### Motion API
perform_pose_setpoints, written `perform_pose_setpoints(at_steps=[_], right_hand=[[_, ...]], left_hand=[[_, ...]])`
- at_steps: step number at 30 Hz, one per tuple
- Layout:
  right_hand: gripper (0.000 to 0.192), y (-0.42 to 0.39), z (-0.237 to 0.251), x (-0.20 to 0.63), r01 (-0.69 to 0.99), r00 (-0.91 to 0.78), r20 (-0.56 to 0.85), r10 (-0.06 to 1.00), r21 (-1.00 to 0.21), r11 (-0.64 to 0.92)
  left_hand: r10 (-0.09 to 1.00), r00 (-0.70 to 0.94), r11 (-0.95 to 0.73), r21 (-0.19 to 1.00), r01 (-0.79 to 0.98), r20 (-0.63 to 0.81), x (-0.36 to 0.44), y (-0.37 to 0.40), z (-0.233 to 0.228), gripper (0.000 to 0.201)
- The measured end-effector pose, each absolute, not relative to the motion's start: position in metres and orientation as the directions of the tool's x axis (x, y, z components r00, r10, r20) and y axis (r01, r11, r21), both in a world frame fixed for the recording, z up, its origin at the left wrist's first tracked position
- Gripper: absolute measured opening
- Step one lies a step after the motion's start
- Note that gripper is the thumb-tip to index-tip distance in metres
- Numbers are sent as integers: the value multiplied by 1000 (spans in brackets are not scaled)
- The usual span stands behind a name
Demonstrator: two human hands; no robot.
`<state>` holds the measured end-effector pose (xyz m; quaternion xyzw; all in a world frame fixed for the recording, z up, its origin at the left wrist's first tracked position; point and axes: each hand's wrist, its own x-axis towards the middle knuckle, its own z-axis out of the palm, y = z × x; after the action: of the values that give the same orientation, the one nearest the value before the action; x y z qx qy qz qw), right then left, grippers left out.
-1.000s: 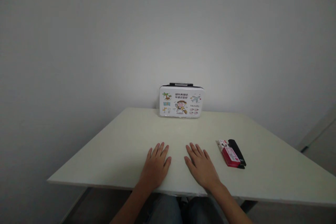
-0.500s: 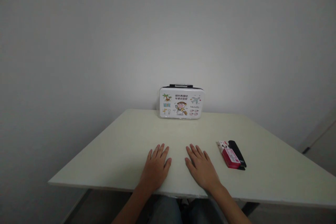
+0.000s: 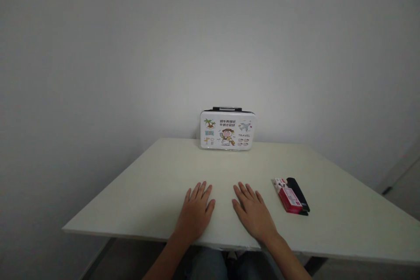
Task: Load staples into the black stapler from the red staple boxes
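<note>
Left hand: flat, palm down on the table, fingers spread and holding nothing; near the front edge.
Right hand: likewise flat and empty, fingers splayed, just beside the left one, not touching it.
Nearest item: red box lying flat, near the right hand's outer side but apart from it.
Beside it: black bar-shaped object touching the red box's far side; kind cannot be told.
Far edge: white printed case, upright against the wall, dark handle on top, lid shut.
Step in hand: judged a resting pose; nothing grasped.
Next move calls for: lifting a palm and reaching clear of the other hand.
</note>
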<state>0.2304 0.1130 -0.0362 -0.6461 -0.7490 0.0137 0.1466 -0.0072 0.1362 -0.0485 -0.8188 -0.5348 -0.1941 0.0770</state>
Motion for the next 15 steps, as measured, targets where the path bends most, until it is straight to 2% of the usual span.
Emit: perform_pose_setpoints(at_steps=[15], right_hand=[[60, 111, -33, 228, 963, -113, 172, 979, -224, 151]], left_hand=[[844, 352, -421, 93, 902, 404, -8, 136, -49, 51]])
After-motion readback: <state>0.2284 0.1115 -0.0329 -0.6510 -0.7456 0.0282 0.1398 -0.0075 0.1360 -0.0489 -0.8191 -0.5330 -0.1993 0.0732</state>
